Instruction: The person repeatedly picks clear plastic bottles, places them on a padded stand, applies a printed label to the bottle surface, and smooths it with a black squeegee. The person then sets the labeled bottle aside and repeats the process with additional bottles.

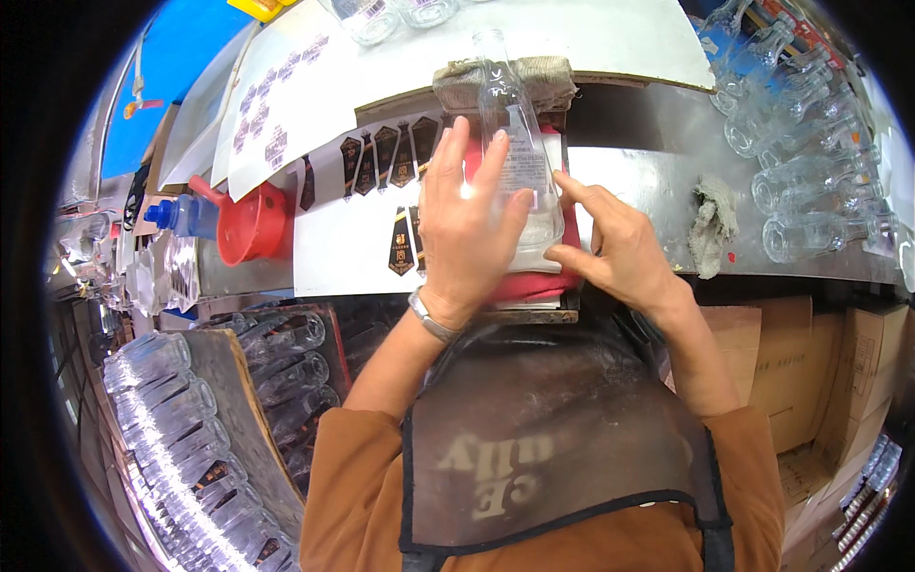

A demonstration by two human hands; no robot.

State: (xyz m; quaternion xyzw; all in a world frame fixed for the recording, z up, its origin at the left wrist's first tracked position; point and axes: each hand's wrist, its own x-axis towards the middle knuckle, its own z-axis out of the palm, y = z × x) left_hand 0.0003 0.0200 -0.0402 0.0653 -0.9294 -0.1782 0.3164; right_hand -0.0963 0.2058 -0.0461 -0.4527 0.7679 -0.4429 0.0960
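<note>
A clear glass bottle (519,119) lies in front of me with its neck pointing away, resting on a rolled grey cloth (548,81) and a red pad (534,287). Printed text on a label shows through its body. Over the bottle's left side, my left hand (467,224) stretches its fingers out flat. My right hand (620,238) is at the bottle's right edge near the base, thumb and forefinger spread apart and the tips touching or nearly touching the glass. Neither hand wraps round the bottle. Left of it, dark tie-shaped labels (384,157) lie on a white sheet (329,238).
A red dipper (253,227) and a blue-capped bottle (195,217) stand at the left. Several clear bottles (810,181) lie at the far right, beside a crumpled grey rag (713,224). Racked bottles (172,419) fill the lower left; cardboard boxes (810,372) stand lower right.
</note>
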